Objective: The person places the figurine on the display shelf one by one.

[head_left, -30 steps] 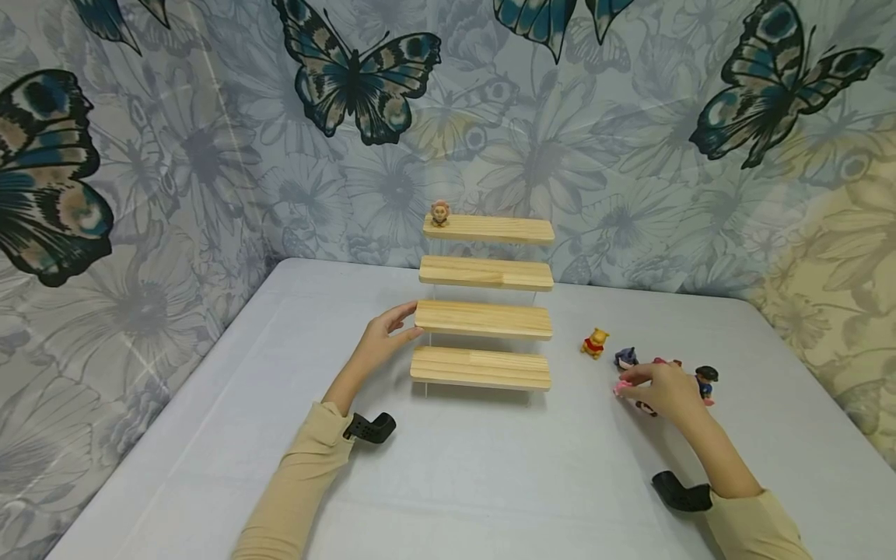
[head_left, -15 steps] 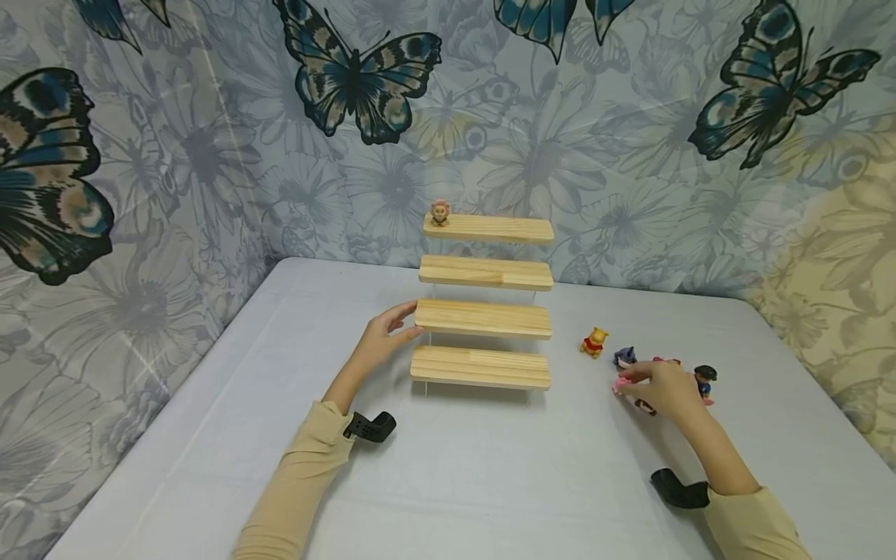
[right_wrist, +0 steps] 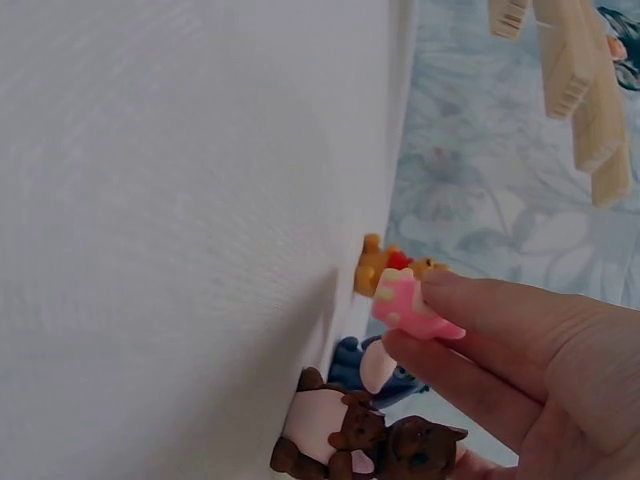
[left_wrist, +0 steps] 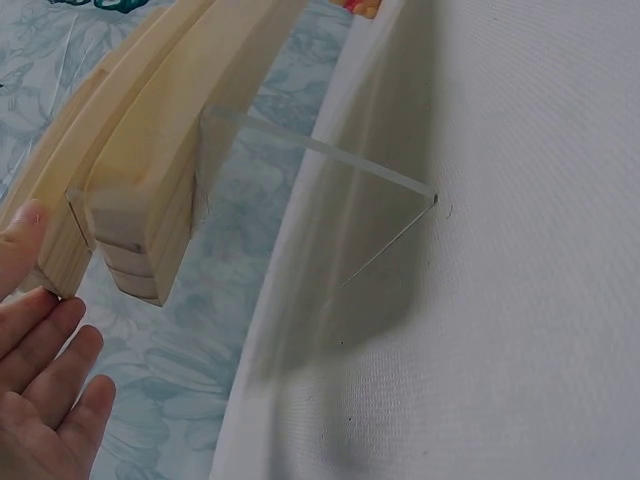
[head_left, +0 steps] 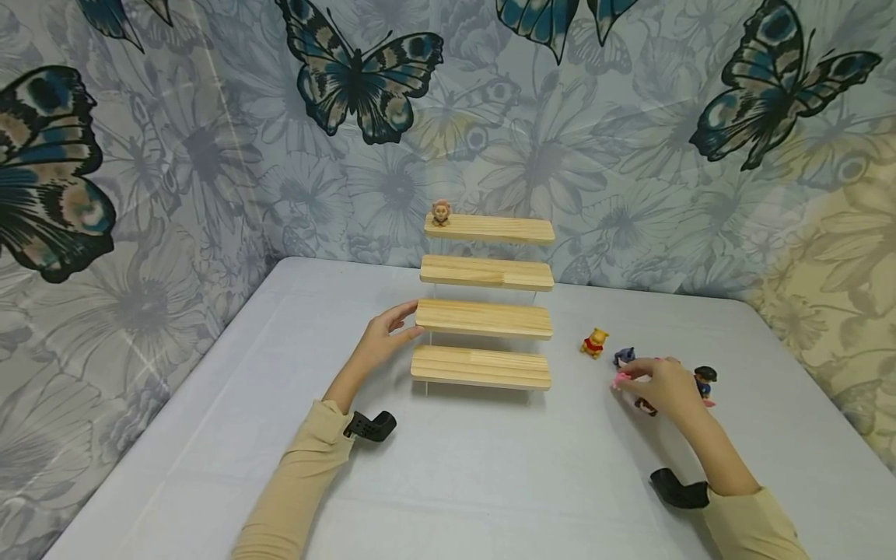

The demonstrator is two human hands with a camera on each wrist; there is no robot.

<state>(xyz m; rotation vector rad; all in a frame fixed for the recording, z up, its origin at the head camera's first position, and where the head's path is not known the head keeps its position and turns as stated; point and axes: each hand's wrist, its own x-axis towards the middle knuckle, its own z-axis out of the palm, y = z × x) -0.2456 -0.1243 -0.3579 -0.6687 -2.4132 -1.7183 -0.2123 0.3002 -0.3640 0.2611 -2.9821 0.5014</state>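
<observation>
My right hand (head_left: 665, 389) pinches a small pink toy figurine (right_wrist: 410, 305) between thumb and fingers, held off the tablecloth in the right wrist view. Close by are a dark blue donkey figurine (right_wrist: 365, 368) and a brown figurine (right_wrist: 320, 420) with a pale belly. A yellow bear figurine (head_left: 594, 343) in a red top stands farther back. My left hand (head_left: 378, 340) grips the left end of the second-lowest plank of a stepped wooden display stand (head_left: 483, 319), thumb and fingers on opposite edges. A small brownish figurine (head_left: 440, 212) sits at the top plank's left end.
A figurine with a dark cap (head_left: 705, 379) stands just right of my right hand, and others are partly hidden behind it. Clear supports (left_wrist: 320, 148) carry the planks above the white tablecloth (head_left: 483, 482). Butterfly-patterned cloth (head_left: 602, 155) hangs behind.
The pink figurine has risen slightly in my right hand and shifted a little left. My left hand and the stand keep their place.
</observation>
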